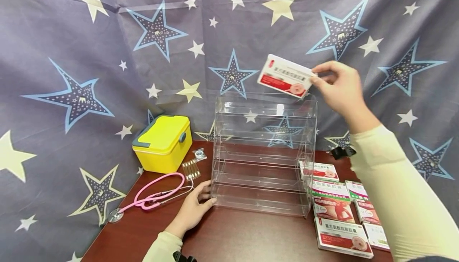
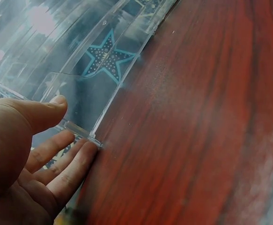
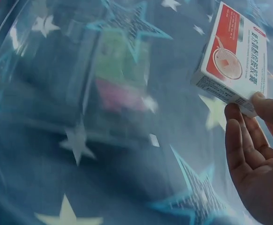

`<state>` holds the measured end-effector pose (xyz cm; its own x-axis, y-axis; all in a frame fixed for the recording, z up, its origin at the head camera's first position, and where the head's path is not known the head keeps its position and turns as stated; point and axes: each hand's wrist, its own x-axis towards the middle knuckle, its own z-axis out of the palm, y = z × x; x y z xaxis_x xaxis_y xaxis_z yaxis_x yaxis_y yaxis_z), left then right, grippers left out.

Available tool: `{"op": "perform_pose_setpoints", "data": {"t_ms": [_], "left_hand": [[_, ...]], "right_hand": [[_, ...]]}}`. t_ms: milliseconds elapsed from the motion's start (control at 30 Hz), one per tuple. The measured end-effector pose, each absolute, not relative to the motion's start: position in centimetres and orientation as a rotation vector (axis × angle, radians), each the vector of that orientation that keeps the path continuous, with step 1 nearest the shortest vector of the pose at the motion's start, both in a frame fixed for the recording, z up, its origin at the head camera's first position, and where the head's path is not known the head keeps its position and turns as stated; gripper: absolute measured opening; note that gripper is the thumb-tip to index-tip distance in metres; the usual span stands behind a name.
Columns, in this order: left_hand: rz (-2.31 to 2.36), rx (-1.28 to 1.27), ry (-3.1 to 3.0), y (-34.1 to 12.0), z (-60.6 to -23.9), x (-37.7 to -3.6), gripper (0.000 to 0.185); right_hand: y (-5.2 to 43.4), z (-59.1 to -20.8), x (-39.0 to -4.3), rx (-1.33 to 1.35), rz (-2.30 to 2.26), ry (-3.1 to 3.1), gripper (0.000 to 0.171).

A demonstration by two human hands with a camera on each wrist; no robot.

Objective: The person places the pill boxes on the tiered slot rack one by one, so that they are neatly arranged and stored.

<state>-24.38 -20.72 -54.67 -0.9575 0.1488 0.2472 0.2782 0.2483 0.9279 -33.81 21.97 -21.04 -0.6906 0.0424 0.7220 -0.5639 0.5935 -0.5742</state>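
My right hand [image 1: 340, 88] pinches a white and red medicine box [image 1: 285, 76] by its right end, between thumb and fingers. The box is tilted above the top of a clear plastic tiered rack [image 1: 261, 202]. In the right wrist view the medicine box [image 3: 234, 58] shows its printed face and one narrow side, and the right hand [image 3: 262, 159] grips its lower end. My left hand [image 1: 191, 210] rests at the rack's lower left corner. In the left wrist view the left hand [image 2: 38, 154] touches the rack's edge with fairly straight fingers, its thumb extended.
Several medicine boxes [image 1: 344, 236] lie on the table [image 1: 244, 234] right of the rack. To the left are a yellow case [image 1: 163, 144], a pink stethoscope [image 1: 154, 202], a pack of small vials [image 1: 191, 169] and a small wrapped roll [image 1: 199, 154]. A starry curtain [image 1: 201, 15] hangs behind.
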Motion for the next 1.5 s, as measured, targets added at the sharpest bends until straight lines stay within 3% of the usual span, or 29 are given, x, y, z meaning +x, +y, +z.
{"op": "perform_pose_setpoints", "data": {"t_ms": [500,1500], "left_hand": [[-1.790,-0.399,-2.401,-20.6,-54.7,-24.5,0.057],[-1.785,-0.381,-2.414,-20.4,-54.7,-24.4,0.058]], "right_hand": [[14.2,-24.1,-39.2,0.372,1.043,-2.400,0.014],[11.3,-26.0,-40.1,0.475,1.074,-2.414,0.013]]}}
